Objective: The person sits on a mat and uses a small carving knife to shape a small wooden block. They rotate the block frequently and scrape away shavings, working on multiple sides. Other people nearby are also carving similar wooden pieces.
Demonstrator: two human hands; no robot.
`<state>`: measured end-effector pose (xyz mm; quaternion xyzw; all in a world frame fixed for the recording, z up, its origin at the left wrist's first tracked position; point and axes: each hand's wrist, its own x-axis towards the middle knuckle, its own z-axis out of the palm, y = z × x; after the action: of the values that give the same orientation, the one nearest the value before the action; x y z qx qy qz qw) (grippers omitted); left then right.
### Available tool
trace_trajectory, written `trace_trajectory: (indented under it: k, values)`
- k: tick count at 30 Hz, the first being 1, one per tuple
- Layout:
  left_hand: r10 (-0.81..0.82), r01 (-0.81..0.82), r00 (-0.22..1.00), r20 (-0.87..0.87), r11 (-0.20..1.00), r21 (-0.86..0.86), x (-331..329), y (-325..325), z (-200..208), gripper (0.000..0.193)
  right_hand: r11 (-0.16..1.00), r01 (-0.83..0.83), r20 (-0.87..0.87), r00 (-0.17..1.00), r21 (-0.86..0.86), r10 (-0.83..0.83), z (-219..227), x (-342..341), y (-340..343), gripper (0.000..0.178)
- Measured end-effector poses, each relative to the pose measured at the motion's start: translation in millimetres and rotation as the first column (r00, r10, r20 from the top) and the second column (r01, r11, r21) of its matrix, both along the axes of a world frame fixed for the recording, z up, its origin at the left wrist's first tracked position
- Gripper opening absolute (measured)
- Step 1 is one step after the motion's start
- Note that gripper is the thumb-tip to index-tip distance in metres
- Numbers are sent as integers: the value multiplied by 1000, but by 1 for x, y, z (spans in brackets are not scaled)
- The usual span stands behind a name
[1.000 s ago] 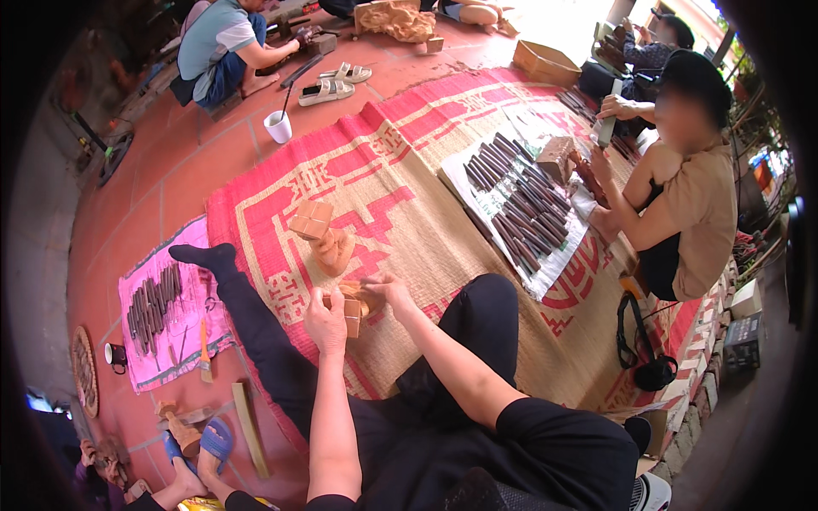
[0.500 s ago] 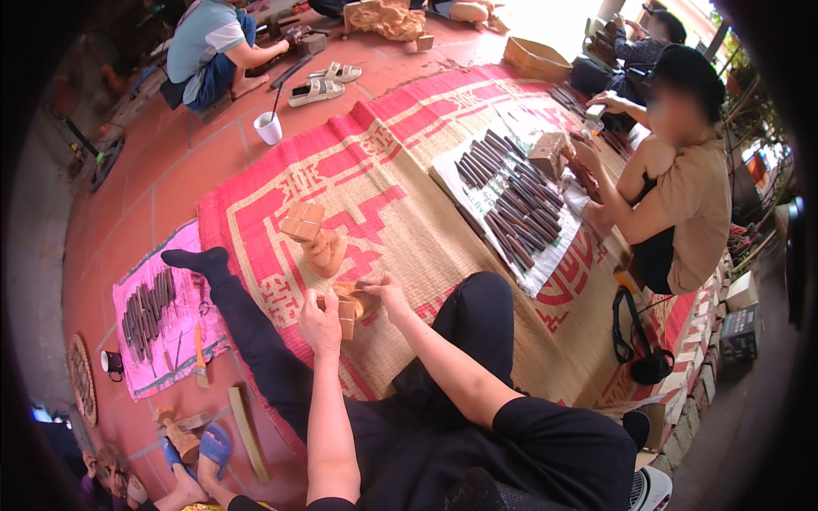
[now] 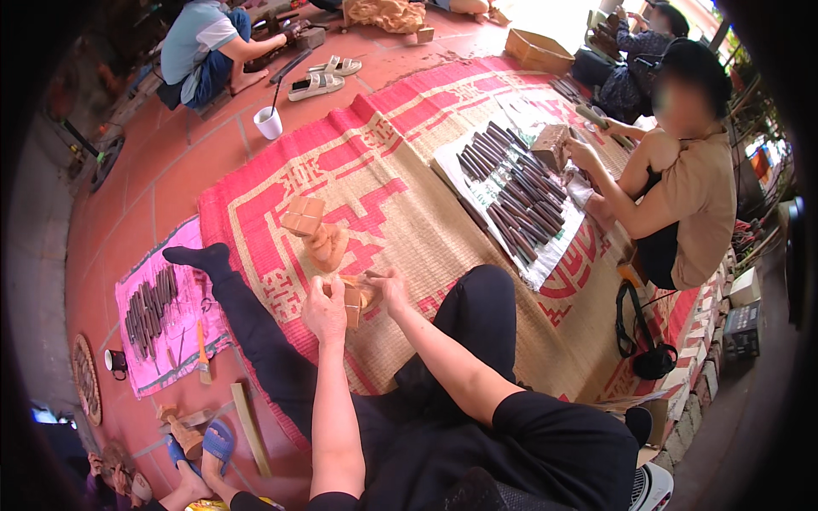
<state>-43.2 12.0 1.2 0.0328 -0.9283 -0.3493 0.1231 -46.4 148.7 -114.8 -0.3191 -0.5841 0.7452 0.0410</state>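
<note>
Between my raised knee and outstretched leg, a small light-brown wood carving with a square block end (image 3: 353, 308) is held over the mat. My left hand (image 3: 326, 311) is closed around the near side of its block. My right hand (image 3: 392, 292) is at the carving's other side, fingers pinched together. A small dark piece seems to show at those fingertips, too small to name. Just beyond my hands, a second wood carving (image 3: 325, 247) stands on the mat, its square block end (image 3: 303, 216) uppermost.
A red and straw mat (image 3: 409, 204) lies under me. Many dark-handled carving tools (image 3: 520, 192) lie on a white sheet at right, beside a seated co-worker (image 3: 682, 179). More tools (image 3: 149, 311) rest on a pink cloth at left. A white cup (image 3: 267, 124) stands beyond the mat.
Both hands and the held carving have shifted slightly, with the block now turned a little. At right, the co-worker's hands and the wooden piece they hold have moved.
</note>
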Motion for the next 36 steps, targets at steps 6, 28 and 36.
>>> trace_trajectory:
  k: [6, 28, 36]
  values:
    - [11, -11, 1000, -6, 998, 67, 2, -11, -2, 31, 960, -46, -54, 998, -277, 32, 20, 6, 4, 19]
    - [-37, 38, 999, -8, 996, 83, 5, -2, 6, 27, 963, 97, 1, 995, -250, -100, -40, -15, 5, 25]
    - [20, -17, 999, -30, 994, 111, 8, -17, 0, 28, 919, 60, -45, 995, -391, -84, -5, 10, -4, 21]
